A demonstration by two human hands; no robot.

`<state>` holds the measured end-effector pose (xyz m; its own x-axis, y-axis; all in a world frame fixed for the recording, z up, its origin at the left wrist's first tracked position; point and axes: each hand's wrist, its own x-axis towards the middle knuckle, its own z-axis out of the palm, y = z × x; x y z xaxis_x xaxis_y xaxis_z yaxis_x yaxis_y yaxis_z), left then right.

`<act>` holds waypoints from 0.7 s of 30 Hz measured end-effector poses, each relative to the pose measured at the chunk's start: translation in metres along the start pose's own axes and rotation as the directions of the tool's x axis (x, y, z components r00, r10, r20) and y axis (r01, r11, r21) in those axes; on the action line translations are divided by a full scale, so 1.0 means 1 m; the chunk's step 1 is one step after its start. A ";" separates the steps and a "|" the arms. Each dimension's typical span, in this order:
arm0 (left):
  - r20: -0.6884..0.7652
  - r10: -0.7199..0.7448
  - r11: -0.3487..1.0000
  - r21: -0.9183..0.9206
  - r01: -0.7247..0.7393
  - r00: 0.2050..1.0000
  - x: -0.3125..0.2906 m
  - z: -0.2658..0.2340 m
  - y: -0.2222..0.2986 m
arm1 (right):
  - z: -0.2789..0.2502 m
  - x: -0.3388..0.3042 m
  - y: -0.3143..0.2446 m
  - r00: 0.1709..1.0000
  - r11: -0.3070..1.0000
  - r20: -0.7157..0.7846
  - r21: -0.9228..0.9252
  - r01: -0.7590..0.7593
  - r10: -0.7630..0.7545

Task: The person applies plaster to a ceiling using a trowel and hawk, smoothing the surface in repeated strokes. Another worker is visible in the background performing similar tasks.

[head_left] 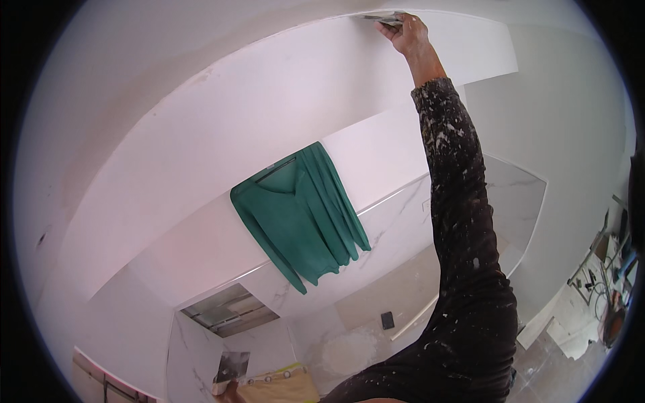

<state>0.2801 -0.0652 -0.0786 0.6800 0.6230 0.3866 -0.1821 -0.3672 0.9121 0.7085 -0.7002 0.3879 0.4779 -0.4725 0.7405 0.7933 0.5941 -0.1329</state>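
Note:
My right arm, in a dark sleeve spattered with white, stretches up to the top edge of a white wall [295,80]. There my right hand [411,39] is closed round a putty knife [384,18], its blade lying along the curved line where wall and ceiling meet. Low at the left, my left hand [230,395] grips a second putty knife [234,367] with a wide grey blade pointing up. Only part of this hand shows at the lower edge.
A green long-sleeved top [302,215] hangs in front of the wall. Below are marbled panels [396,208], a recessed opening [232,310], a small black object [388,320] and a yellow cloth-like item [279,386]. Tools and cables [598,289] clutter the far right.

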 end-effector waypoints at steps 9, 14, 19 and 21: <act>-0.044 -0.033 0.999 -0.029 0.032 0.999 -0.001 0.000 0.026 | 0.010 0.030 -0.095 0.966 0.995 0.243 -0.003 0.095 -0.091; -0.046 -0.037 0.998 -0.045 0.035 0.998 0.003 0.003 0.027 | -0.040 -0.016 -0.102 0.905 0.923 0.219 -0.040 0.383 -0.366; -0.040 -0.027 0.998 -0.050 0.025 0.999 0.004 0.004 0.027 | -0.031 -0.022 -0.010 0.901 0.896 -0.028 -0.117 0.428 -0.433; -0.042 -0.023 0.998 -0.055 0.021 0.999 0.003 0.002 0.027 | -0.022 -0.008 0.013 0.857 0.858 -0.058 -0.066 0.509 -0.513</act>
<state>0.2787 -0.0745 -0.0526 0.6538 0.6598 0.3704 -0.2066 -0.3153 0.9262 0.7233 -0.7027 0.3656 0.0244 -0.7470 0.6643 0.9489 0.2265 0.2198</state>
